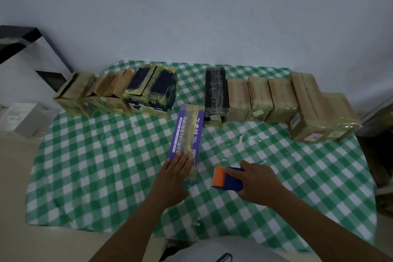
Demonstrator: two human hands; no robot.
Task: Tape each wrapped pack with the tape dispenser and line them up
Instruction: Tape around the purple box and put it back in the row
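While flat, pack (187, 132) beneath left fingers (180, 161)

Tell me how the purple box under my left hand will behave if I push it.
The purple box looks stiff with square edges, lying flat, so it should slide, not roll or tip. The wrinkled checked cloth might bunch under it.

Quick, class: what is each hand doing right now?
Left hand: open, flat on the purple pack.
Right hand: closed round the tape dispenser.
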